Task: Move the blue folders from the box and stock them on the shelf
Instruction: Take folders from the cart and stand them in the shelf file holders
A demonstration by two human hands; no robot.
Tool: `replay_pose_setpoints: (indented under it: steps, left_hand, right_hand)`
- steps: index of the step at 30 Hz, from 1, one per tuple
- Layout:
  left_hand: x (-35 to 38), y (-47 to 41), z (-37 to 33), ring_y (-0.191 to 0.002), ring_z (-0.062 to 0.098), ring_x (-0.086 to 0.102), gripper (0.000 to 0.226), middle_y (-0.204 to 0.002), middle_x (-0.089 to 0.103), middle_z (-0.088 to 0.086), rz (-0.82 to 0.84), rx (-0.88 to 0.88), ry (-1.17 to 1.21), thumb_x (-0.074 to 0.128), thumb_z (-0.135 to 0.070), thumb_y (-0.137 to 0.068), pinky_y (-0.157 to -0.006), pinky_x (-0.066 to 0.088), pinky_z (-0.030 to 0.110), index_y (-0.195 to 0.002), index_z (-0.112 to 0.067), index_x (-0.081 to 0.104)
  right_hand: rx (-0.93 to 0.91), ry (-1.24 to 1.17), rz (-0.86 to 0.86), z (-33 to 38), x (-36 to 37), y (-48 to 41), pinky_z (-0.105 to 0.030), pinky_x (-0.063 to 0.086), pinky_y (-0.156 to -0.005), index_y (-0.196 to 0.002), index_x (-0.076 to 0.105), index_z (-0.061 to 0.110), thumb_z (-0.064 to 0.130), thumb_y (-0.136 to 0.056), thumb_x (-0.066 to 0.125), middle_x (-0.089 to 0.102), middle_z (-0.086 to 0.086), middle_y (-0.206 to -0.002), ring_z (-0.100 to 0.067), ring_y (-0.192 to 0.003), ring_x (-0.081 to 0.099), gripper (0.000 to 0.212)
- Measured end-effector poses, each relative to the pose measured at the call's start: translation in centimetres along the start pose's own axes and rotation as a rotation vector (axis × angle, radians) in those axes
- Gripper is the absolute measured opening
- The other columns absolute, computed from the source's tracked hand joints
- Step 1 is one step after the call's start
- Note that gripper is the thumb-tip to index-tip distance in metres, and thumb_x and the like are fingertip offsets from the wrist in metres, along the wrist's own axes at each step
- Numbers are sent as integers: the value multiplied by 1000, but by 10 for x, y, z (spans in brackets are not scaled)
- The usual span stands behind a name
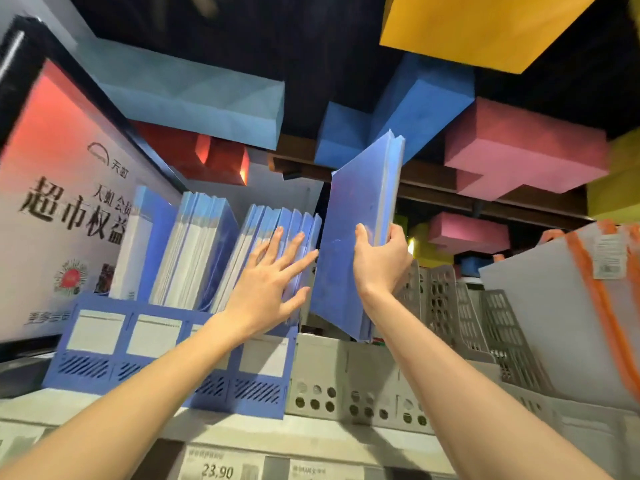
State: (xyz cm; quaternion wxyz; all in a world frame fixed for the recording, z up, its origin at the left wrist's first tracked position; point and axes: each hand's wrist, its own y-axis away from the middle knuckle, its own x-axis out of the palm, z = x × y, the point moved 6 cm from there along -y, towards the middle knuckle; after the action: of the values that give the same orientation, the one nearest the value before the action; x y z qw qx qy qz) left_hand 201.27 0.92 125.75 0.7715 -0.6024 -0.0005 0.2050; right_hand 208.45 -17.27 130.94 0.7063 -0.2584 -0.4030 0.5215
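Note:
My right hand [381,259] grips a bundle of blue folders [360,202] upright by its right edge, just right of the blue file rack [166,362] on the shelf [242,434]. The bundle's lower end sits above the gap between the blue rack and a grey rack. My left hand [273,282] presses with spread straight fingers against the blue folders in the rack's rightmost slot [277,223], leaning them left. Other slots of the rack hold more blue folders [197,244]. The box is not in view.
Grey perforated file racks [353,379] stand right of the blue one. White folders with orange trim [571,313] lean at far right. A large printed sign [59,202] stands at left. Coloured foam blocks [519,150] hang overhead. A price label [218,467] is on the shelf edge.

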Motion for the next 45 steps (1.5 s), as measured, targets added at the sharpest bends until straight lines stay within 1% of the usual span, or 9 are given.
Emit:
replay_pose_setpoints:
  steps: [6,21,29,31,35,38,40,43,45]
  left_hand:
    - [5,5,3,-156,25,3,61,-167,18,-8,-152,31,85,52,-44,-99,-124,13,43,-156,-32,35]
    - [6,8,8,-156,21,0,59,-167,17,-8,-162,9,164,51,-44,-100,-125,11,45,-155,-32,36]
    - [8,8,10,-156,19,1,58,-167,18,-8,-172,18,157,49,-47,-100,-125,12,45,-155,-33,36]
    - [7,8,9,-156,20,2,58,-167,19,-8,-176,18,159,50,-47,-100,-125,13,46,-155,-32,37]
    - [6,8,10,-156,20,2,57,-167,20,-7,-180,20,171,53,-43,-100,-125,12,44,-154,-33,38]
    - [6,8,10,-156,19,1,58,-167,20,-7,-180,12,191,54,-42,-100,-125,12,45,-155,-31,37]
    - [6,9,9,-156,19,1,59,-167,20,-7,-180,10,201,53,-42,-100,-125,13,46,-155,-30,37]
    - [5,9,11,-156,18,0,59,-167,19,-8,-172,10,211,51,-44,-100,-125,13,47,-155,-30,36]
    - [5,9,11,-156,17,0,58,-167,19,-8,-171,6,217,50,-45,-101,-125,13,47,-155,-30,36]
  right_hand:
    - [-16,9,-29,-24,35,-3,-34,48,-70,-93,58,17,43,-89,66,64,6,-85,-22,-79,61,27]
    - [29,-22,-20,-47,60,4,-28,36,-68,-91,58,18,42,-89,68,51,18,-74,-14,-75,52,27]
    - [13,-45,4,-51,63,18,-27,30,-60,-97,59,13,39,-89,68,63,7,-86,-10,-73,53,29]
    - [14,-23,74,-56,61,23,-26,34,-64,-100,60,15,41,-90,68,63,8,-90,0,-73,50,29]
    - [55,-41,315,-80,63,29,-33,50,-78,-98,63,19,46,-91,67,68,7,-90,-15,-89,64,29]
    - [96,-31,551,-92,62,35,-30,50,-82,-106,62,24,53,-90,65,68,13,-98,-9,-96,64,34]
    - [109,-38,699,-96,58,36,-26,49,-75,-106,63,24,58,-88,65,67,19,-90,-1,-84,63,38]
    - [144,-39,896,-97,56,41,-22,40,-64,-75,51,21,55,-89,65,49,20,-56,0,-55,46,39]
    - [128,-13,983,-94,53,44,-32,45,-69,-74,48,15,58,-86,68,48,4,-64,-13,-64,48,48]
